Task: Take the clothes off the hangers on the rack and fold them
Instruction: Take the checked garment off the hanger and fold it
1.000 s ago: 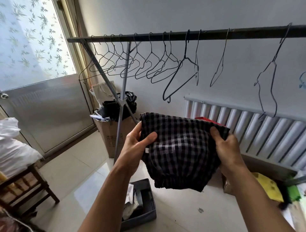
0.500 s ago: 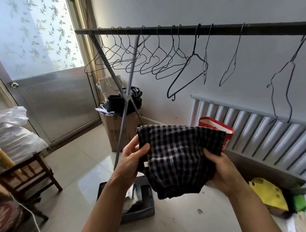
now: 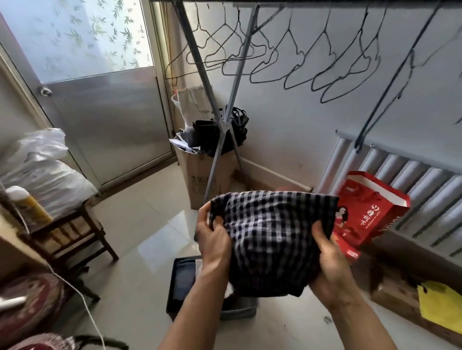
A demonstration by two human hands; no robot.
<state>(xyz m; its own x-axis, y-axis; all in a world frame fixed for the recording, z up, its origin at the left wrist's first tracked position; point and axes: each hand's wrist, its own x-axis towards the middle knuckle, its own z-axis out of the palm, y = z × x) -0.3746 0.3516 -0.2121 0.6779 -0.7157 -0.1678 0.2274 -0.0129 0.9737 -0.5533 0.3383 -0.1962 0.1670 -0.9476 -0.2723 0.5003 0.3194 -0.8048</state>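
Note:
A dark checked garment, partly folded, hangs in front of me between both hands. My left hand pinches its upper left edge, thumb on the front. My right hand grips its right side, fingers behind the cloth. Above, the dark rack bar runs along the top edge with several bare wire hangers on it. No clothes hang on the hangers in view. The rack's grey legs cross in the middle.
A dark storage box lies on the tiled floor below the garment. A red gift bag leans on the white radiator. A cardboard box stands behind the rack legs. A wooden chair with white bags is at left.
The view has tilted down and left, so the rack bar sits at the top edge. Both hands have lowered the garment, and the right hand has slid lower on its right side.

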